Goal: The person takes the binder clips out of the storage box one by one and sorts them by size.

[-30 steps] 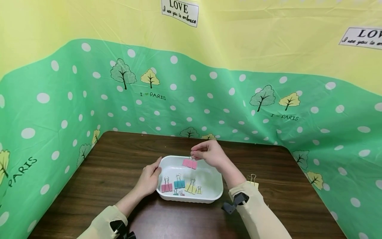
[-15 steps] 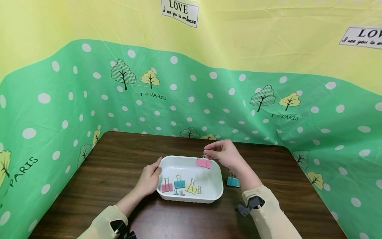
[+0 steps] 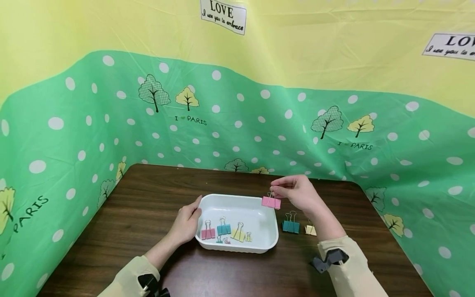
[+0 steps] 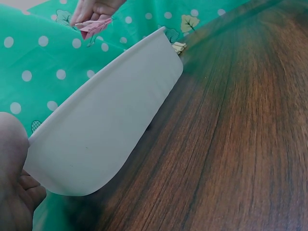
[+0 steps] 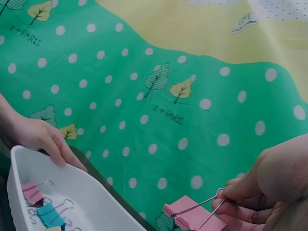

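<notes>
The head camera looks forward and steeply down from above the near side of the white tray [image 3: 256, 218], far enough back to take in the tabletop [image 3: 148, 198] around it and the patterned curtain [image 3: 222, 136] behind it. The left wrist camera sits low and very close by the tray's near left, facing along its outer wall toward its right end. The right wrist camera looks from the tray's right toward the curtain beyond it, cropping the tray. Both wrist views share the tray and the pink binder clip [image 5: 192, 215].
</notes>
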`<state>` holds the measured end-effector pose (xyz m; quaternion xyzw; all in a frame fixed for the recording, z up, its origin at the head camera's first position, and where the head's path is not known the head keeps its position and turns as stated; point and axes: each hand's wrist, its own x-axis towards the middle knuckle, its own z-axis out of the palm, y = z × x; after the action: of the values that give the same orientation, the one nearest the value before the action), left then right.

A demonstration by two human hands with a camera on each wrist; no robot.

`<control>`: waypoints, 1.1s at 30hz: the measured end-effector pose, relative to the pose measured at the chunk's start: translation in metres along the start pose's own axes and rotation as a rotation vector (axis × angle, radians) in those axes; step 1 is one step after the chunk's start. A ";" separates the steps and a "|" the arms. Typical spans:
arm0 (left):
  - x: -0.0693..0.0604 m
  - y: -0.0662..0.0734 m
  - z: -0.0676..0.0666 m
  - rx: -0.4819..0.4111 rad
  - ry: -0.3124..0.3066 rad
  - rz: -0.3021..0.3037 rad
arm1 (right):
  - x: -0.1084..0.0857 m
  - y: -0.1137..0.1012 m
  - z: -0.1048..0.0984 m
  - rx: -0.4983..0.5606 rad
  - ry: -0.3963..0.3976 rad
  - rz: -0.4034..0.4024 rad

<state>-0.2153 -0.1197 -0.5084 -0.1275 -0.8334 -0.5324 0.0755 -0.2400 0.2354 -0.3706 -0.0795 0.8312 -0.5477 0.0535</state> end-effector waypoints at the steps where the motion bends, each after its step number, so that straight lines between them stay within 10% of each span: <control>1: 0.000 0.000 0.000 0.000 0.000 0.001 | -0.001 0.000 -0.003 0.003 0.004 0.001; 33: 0.001 0.000 0.000 -0.006 0.003 0.007 | -0.036 0.020 -0.076 -0.095 0.112 0.019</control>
<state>-0.2158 -0.1194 -0.5079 -0.1299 -0.8312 -0.5349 0.0781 -0.2200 0.3184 -0.3586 -0.0433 0.8585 -0.5109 0.0081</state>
